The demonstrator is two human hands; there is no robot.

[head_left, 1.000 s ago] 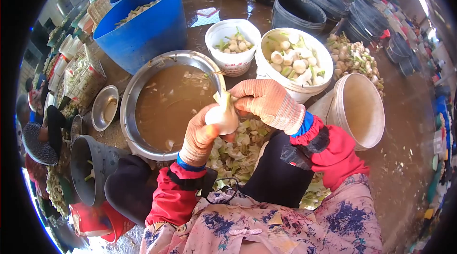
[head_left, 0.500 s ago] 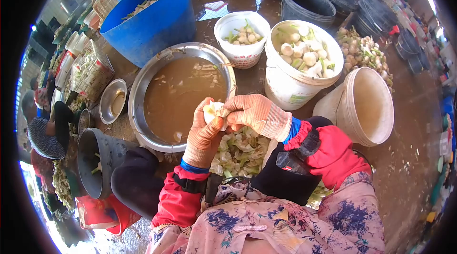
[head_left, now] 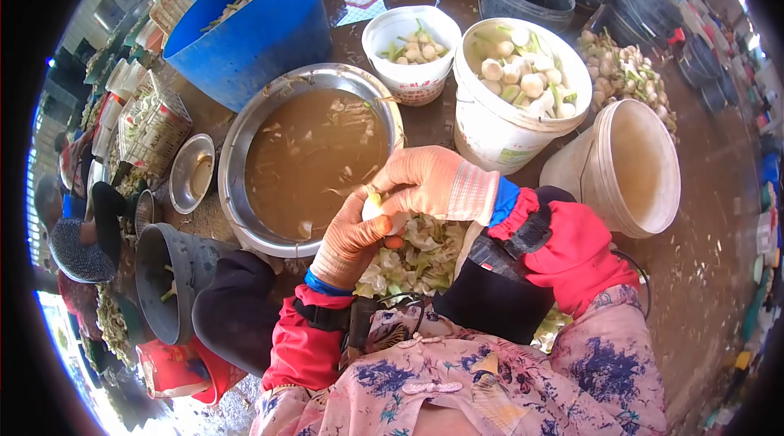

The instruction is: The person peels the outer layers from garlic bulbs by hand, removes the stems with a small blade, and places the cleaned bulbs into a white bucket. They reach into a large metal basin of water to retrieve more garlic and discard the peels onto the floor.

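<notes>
Both my hands wear orange gloves and meet over a heap of pale garlic peels (head_left: 420,260) between my knees. My left hand (head_left: 353,236) is closed around a white garlic bulb (head_left: 373,207), which shows a yellowish patch and is mostly covered by fingers. From above, my right hand (head_left: 429,183) pinches at the same bulb, its fingertips against the top and right side. To the left of the hands lies a wide metal basin (head_left: 231,166) of brown water with bits of peel floating in it.
A white bucket of peeled garlic bulbs (head_left: 502,138) stands ahead, beside a smaller white tub (head_left: 415,86) with more. An off-white bucket (head_left: 604,162) leans at the right. A blue bin (head_left: 249,48), a grey bucket (head_left: 184,273) and a small metal bowl (head_left: 181,179) are at left.
My right hand has turned and shifted over the top of the bulb, hiding more of it. My left hand has dropped slightly, still around the bulb.
</notes>
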